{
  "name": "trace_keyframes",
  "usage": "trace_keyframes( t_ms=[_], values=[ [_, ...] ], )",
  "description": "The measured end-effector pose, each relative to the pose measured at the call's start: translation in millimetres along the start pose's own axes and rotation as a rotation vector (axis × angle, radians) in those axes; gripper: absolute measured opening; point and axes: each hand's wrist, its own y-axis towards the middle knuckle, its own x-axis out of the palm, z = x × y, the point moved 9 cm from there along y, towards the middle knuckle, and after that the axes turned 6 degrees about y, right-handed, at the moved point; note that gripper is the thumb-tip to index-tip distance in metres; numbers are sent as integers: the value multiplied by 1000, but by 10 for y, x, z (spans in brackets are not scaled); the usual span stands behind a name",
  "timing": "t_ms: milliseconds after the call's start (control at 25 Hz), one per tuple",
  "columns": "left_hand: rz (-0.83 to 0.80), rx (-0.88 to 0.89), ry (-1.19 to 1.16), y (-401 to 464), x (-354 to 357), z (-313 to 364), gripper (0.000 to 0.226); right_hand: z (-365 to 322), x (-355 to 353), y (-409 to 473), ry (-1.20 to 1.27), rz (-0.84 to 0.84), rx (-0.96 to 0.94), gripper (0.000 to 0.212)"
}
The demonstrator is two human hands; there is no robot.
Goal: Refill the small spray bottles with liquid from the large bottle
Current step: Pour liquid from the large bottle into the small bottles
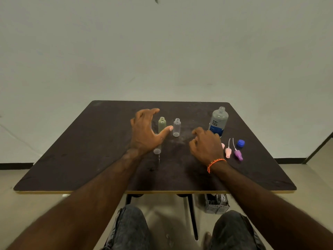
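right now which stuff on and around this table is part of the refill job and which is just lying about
Part of the job:
- large bottle, uncapped
- green small bottle
- clear small bottle
- third small bottle, near the left hand
- pink spray top
- purple spray top
- blue cap

Lying about:
- grey basket under the table

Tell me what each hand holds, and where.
Nothing: the left hand is spread open beside the green bottle; the right hand hovers, loosely curled.
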Motion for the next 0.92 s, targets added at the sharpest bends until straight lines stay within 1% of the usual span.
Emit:
trace_keyframes(
  t_ms=[40,120,160,240,280,360,440,520,600,720,920],
  values=[
    [26,14,-22,101,23,156,72,117,-149,34,7,55,20,26],
    [11,53,-56,255,198,484,71,397,-458,100,29,178,80,25],
    [-36,79,-63,295,349,630,70,540,-578,131,46,219,119,28],
    [-197,129,-59,329,731,881,65,808,-733,204,85,238,194,38],
    [-276,149,-46,336,939,986,61,938,-771,258,92,214,227,43],
    [-420,151,-15,333,1321,1124,59,1151,-753,385,91,111,279,56],
    [-564,90,-16,339,1693,1194,69,1321,-631,526,140,-32,315,75],
    [-654,7,-43,358,1977,1263,83,1431,-468,654,211,-168,326,88],
    [-688,-75,-89,387,2182,1309,86,1496,-337,751,261,-239,311,90],
    [-673,-122,-161,460,2347,1315,72,1542,-254,829,354,-246,308,78],
    [-637,-83,-211,566,2290,1272,66,1477,-339,872,463,-190,282,69]
  ],
)
